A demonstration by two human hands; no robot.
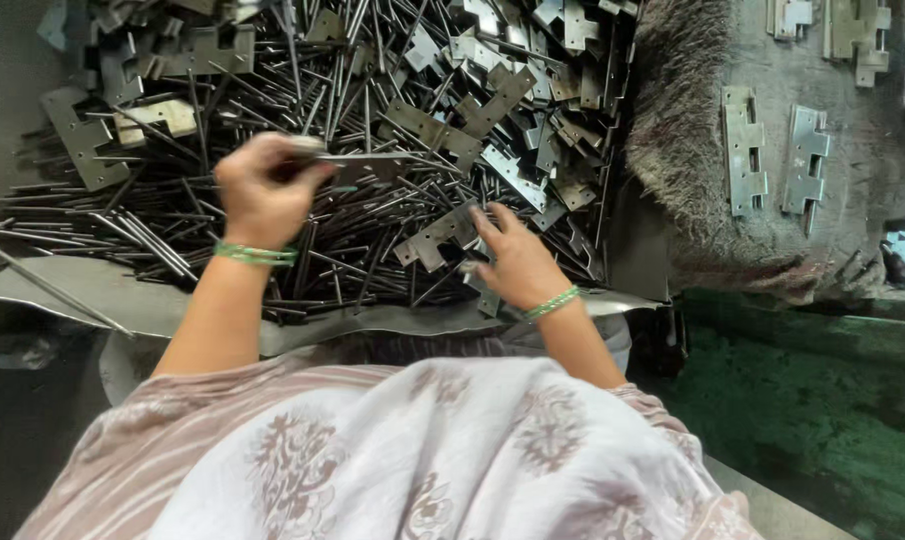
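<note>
1. Head camera view, looking down over a patterned white and pink garment (413, 470) at two bare hands working over a big heap of thin metal rods (303, 200) mixed with flat metal hinge plates (503, 95). The heap is the landmark for all places below.
2. Left hand (263, 190), with a green bangle, is raised over the near left part of the heap and closed around a hinge leaf with a rod (368, 160) that points right across the heap.
3. Right hand (518, 262), also with a green bangle, rests at the near right edge of the heap with fingers spread, its fingertips touching a loose hinge plate (438, 238); it grips nothing.
4. Progress, as a judgement: a few finished-looking hinges (745, 150) lie on a grey furry mat (683, 130) right of the heap, while the heap of loose parts is far larger, so most of the work looks left to do.
5. Containers: no box or bin shows. The heap lies on a bent metal sheet (93, 290), whose edge runs along its near side.
</note>
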